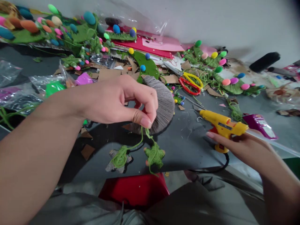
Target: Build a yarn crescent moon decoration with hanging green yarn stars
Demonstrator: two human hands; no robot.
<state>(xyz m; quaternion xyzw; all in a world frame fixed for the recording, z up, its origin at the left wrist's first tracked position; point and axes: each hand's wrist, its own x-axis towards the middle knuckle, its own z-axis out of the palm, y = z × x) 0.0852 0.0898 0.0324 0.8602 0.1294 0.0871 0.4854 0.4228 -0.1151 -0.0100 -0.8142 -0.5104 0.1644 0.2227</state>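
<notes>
My left hand (131,101) is closed in a pinch on green yarn (142,135) above the near part of the table. Strands run down from its fingertips to two small pieces: a green yarn-wrapped star shape (155,156), and a grey star-like piece (110,165) with a green yarn coil (120,157) on top. Behind the fingers lies a crescent (165,106) wound with grey yarn, partly covered by the hand. On the right, my right hand (248,150) is around the handle of a yellow glue gun (217,122), its nozzle pointing left. A clear glue stick (272,139) extends from the gun's back.
Red-and-yellow-handled scissors (191,82) lie beyond the crescent among cardboard scraps (109,75). Green pieces with coloured balls (79,32) crowd the back left. A purple packet (260,126) sits behind the glue gun. Plastic bags (44,84) lie at left; a red object (134,189) is below the table edge.
</notes>
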